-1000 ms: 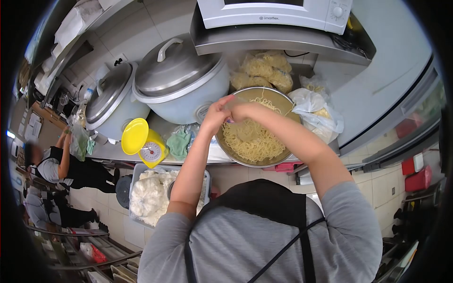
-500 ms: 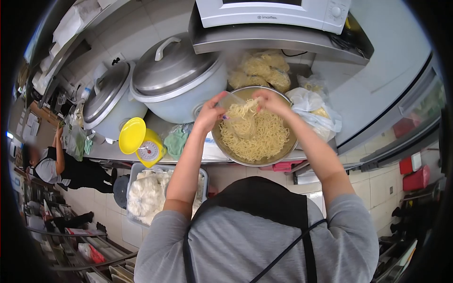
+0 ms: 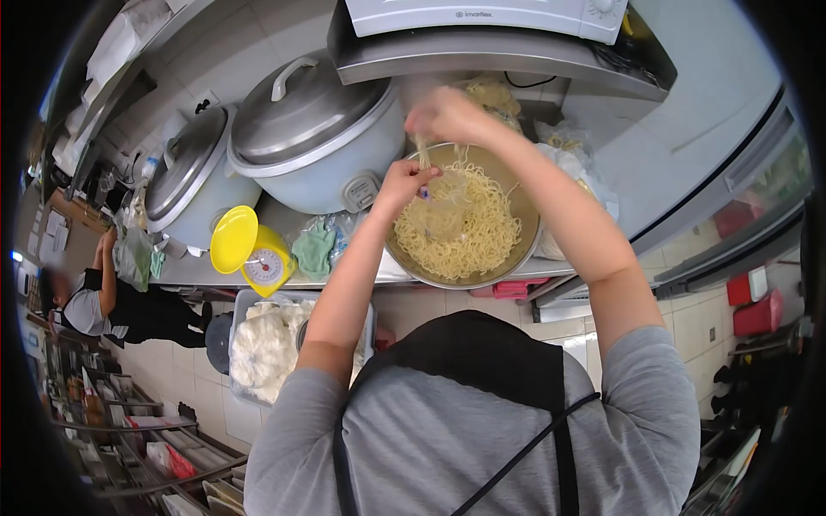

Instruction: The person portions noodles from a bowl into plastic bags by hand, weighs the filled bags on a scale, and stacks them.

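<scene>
Noodles (image 3: pixel 477 245) lie in metal bowl (image 3: pixel 526 211). Left hand (image 3: pixel 404 184) grips clear plastic bag (image 3: pixel 442 217) above bowl; right hand (image 3: pixel 447 115), blurred, clutches noodle strands (image 3: pixel 422 153) over bowl's far rim. White microwave (image 3: pixel 525 15) beyond bowl reads "imarflex".

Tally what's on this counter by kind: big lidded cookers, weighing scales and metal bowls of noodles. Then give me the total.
Big lidded cookers: 2
Weighing scale: 1
Metal bowl of noodles: 1
Total: 4
</scene>
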A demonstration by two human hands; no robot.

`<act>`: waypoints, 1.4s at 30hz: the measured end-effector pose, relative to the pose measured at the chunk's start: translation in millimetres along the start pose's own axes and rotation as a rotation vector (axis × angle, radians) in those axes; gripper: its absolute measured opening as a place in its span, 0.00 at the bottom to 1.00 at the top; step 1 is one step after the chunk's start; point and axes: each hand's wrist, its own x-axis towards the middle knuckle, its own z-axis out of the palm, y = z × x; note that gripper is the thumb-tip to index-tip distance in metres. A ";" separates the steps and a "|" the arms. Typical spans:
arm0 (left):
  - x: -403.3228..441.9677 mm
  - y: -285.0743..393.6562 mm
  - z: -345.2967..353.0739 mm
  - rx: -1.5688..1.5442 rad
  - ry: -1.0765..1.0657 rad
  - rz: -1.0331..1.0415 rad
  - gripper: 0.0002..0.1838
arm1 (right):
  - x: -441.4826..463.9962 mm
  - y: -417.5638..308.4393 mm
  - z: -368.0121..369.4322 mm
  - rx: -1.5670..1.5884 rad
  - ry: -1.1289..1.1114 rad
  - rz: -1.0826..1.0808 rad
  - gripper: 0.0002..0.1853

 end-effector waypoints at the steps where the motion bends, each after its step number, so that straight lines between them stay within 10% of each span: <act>1: -0.3 -0.6 0.7 0.051 0.018 0.013 0.09 | -1.3 -6.2 -11.2 0.002 -0.002 -0.002 0.10; 9: -2.2 -21.2 -18.6 0.319 0.117 0.055 0.13 | -32.9 -21.1 -76.4 0.158 0.179 0.025 0.08; 14: -18.7 7.6 -23.4 0.088 0.101 0.099 0.22 | -58.5 29.6 -9.7 -0.185 -0.345 -0.090 0.12; 20: -28.7 12.0 -11.5 0.041 0.086 0.121 0.28 | -76.6 70.2 77.7 -0.308 -0.146 0.206 0.14; 32: -31.3 14.8 -17.9 0.033 -0.005 0.085 0.32 | -40.8 56.7 55.3 -0.429 0.081 -0.036 0.11; 35: -40.4 9.4 -16.0 0.278 0.051 0.215 0.31 | -52.1 54.6 49.2 -0.703 -0.118 0.149 0.08; 38: -40.9 -8.3 -6.1 1.018 0.219 0.793 0.21 | -49.1 54.8 33.0 -0.510 -0.039 0.104 0.06; 40: -29.7 -11.0 2.7 0.860 0.273 0.359 0.13 | -60.8 60.6 28.5 -0.347 0.130 0.060 0.07; 42: -32.8 9.6 -12.4 0.814 0.388 0.380 0.12 | -58.7 74.2 30.6 -0.196 0.350 -0.041 0.08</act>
